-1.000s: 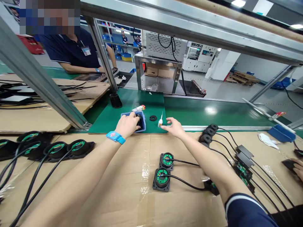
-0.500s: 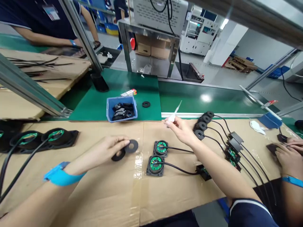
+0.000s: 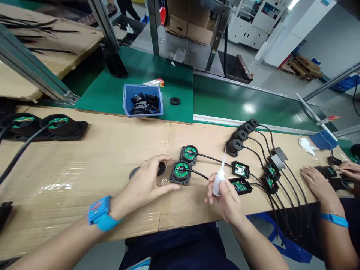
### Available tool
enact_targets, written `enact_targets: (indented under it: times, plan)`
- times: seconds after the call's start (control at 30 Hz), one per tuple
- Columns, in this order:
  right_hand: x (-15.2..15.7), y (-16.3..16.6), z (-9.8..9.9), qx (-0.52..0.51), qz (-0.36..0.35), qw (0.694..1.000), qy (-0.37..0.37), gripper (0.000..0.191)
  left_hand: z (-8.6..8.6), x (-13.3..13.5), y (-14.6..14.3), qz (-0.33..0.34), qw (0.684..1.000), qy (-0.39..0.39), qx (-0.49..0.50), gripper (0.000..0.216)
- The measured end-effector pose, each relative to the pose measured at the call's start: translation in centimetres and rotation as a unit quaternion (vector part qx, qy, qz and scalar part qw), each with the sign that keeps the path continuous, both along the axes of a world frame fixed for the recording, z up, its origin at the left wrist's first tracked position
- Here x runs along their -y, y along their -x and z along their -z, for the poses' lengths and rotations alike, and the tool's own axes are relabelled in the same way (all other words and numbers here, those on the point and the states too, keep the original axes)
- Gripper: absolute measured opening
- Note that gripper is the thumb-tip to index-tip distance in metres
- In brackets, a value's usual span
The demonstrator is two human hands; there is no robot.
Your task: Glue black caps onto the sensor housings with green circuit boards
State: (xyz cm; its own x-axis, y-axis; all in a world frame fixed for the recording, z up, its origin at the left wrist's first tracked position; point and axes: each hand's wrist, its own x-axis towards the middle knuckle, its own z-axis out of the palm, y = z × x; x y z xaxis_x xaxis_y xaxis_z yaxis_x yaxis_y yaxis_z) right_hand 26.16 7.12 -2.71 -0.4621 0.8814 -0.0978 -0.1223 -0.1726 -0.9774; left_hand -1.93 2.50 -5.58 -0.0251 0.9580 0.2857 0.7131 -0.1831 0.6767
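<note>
My left hand [image 3: 146, 183] rests fingers apart on the cardboard bench top [image 3: 98, 157], over two flat black rings [image 3: 161, 168] that lie beside it. Just right of them sit two black square parts with green circuit boards, the nearer one [image 3: 180, 172] and the farther one [image 3: 189, 154], each on a black cable. My right hand [image 3: 226, 197] is closed on a small white glue bottle [image 3: 218, 180], nozzle up, near the bench's front edge.
A blue bin of black rings [image 3: 143, 100] stands on the green mat [image 3: 112, 93], one loose ring [image 3: 175, 101] beside it. Several cabled black parts [image 3: 239, 140] lie to the right. A co-worker's hands [image 3: 319, 182] work at far right. More black parts [image 3: 47, 127] lie at left.
My left hand left the blue bin with black rings and laid them on the cardboard. My right hand picked up the glue bottle and brought it toward me. The view tilted down.
</note>
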Motion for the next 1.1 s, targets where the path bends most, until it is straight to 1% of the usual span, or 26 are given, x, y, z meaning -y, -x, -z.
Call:
enact_targets:
  times: [0.07, 0.17, 0.27, 0.33, 0.4, 0.47, 0.57, 0.63, 0.73, 0.83, 0.97, 1.03, 1.1]
  plan:
    - [-0.8, 0.4, 0.4, -0.003, 0.017, 1.000, -0.010, 0.041, 0.7, -0.7, -1.8, 0.025, 1.000, -0.002, 0.001, 0.068]
    - [-3.1, 1.2, 0.4, -0.016, 0.042, 0.999, -0.020, 0.044, 1.3, -1.2, -3.2, 0.020, 1.000, -0.015, 0.004, 0.056]
    - [-4.9, 1.8, 0.1, -0.037, 0.052, 0.998, -0.011, 0.046, 0.7, -0.2, -3.8, 0.027, 0.999, -0.046, 0.009, 0.051]
    - [-5.3, 1.8, 0.0, -0.047, 0.047, 0.998, 0.007, 0.047, -0.1, 1.1, -4.3, 0.060, 0.996, -0.070, 0.009, 0.044]
    - [-5.1, 1.6, 0.1, -0.051, 0.035, 0.998, 0.028, 0.048, -0.9, 2.5, -4.8, 0.102, 0.991, -0.087, -0.004, 0.036]
    - [-4.3, 1.0, 0.3, -0.052, 0.022, 0.997, 0.052, 0.050, -1.5, 3.7, -5.2, 0.132, 0.987, -0.090, -0.028, 0.032]
    - [-2.6, -0.4, 0.4, -0.068, 0.017, 0.994, 0.083, 0.048, -1.9, 4.8, -5.8, 0.141, 0.985, -0.093, -0.044, 0.035]
    - [-1.4, -1.4, 0.2, -0.086, 0.035, 0.992, 0.087, 0.042, -2.0, 5.1, -6.1, 0.135, 0.984, -0.110, -0.042, 0.040]
    - [-0.1, -2.7, -0.4, -0.097, 0.080, 0.990, 0.068, 0.035, -2.4, 5.5, -6.5, 0.126, 0.983, -0.127, -0.048, 0.044]
    - [0.5, -3.4, -1.3, -0.097, 0.105, 0.988, 0.050, 0.038, -3.1, 6.0, -6.9, 0.130, 0.982, -0.126, -0.060, 0.041]
    - [0.6, -3.1, -2.5, -0.098, 0.105, 0.989, 0.031, 0.045, -3.6, 6.6, -7.5, 0.124, 0.981, -0.135, -0.058, 0.039]
    - [0.5, -2.7, -2.7, -0.088, 0.116, 0.989, 0.005, 0.048, -3.7, 6.8, -7.8, 0.114, 0.983, -0.135, -0.041, 0.042]
    - [0.5, -2.4, -2.7, -0.073, 0.136, 0.987, -0.036, 0.049, -3.6, 7.0, -7.9, 0.105, 0.985, -0.135, -0.030, 0.044]
